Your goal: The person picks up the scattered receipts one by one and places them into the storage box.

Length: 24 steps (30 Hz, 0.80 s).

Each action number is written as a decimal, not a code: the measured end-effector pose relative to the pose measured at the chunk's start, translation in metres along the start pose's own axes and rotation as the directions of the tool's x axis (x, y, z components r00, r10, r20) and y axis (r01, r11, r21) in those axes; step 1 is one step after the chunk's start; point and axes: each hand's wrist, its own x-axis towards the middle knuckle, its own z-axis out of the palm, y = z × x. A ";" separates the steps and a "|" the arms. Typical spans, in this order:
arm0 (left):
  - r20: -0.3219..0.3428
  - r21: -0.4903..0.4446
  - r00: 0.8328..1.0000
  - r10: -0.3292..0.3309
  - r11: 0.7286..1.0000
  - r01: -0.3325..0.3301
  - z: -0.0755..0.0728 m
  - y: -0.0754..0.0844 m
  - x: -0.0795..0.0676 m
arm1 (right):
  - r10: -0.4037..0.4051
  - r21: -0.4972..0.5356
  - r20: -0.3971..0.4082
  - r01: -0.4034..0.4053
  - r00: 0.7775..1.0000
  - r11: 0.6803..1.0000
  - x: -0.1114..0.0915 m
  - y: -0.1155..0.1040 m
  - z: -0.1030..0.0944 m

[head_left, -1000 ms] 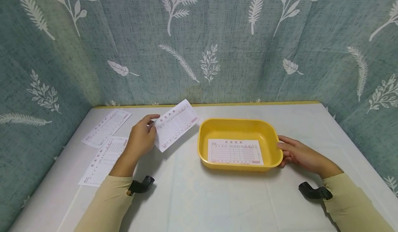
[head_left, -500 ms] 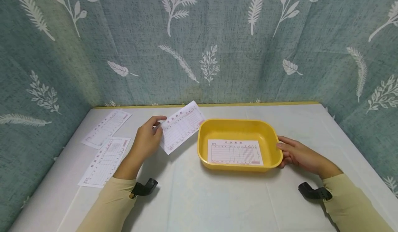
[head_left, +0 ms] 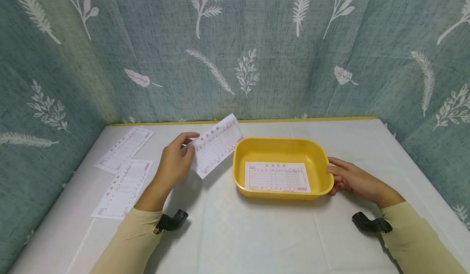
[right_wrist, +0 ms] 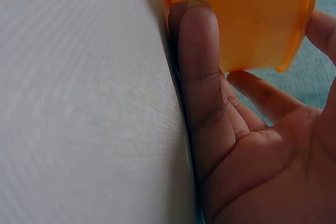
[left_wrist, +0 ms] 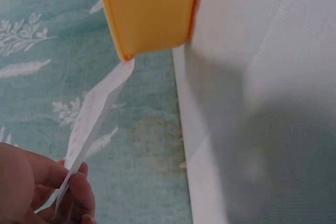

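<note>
Here's the left hand (head_left: 176,159) pinching a printed slip (head_left: 217,145) just beside the yellow tub (head_left: 280,149), while the right hand (head_left: 351,179) grips its opposite end, another slip (head_left: 278,177) inside.

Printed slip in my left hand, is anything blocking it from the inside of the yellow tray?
Yes, the left rim of the yellow tray: the right end of the printed slip is right by its far-left corner, possibly touching. Nothing else visible stands between.
</note>
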 end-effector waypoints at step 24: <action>-0.123 -0.056 0.990 0.074 0.995 -0.081 0.003 0.001 0.001 | -0.014 -0.008 -0.006 0.014 1.000 1.000 0.000 0.001 -0.001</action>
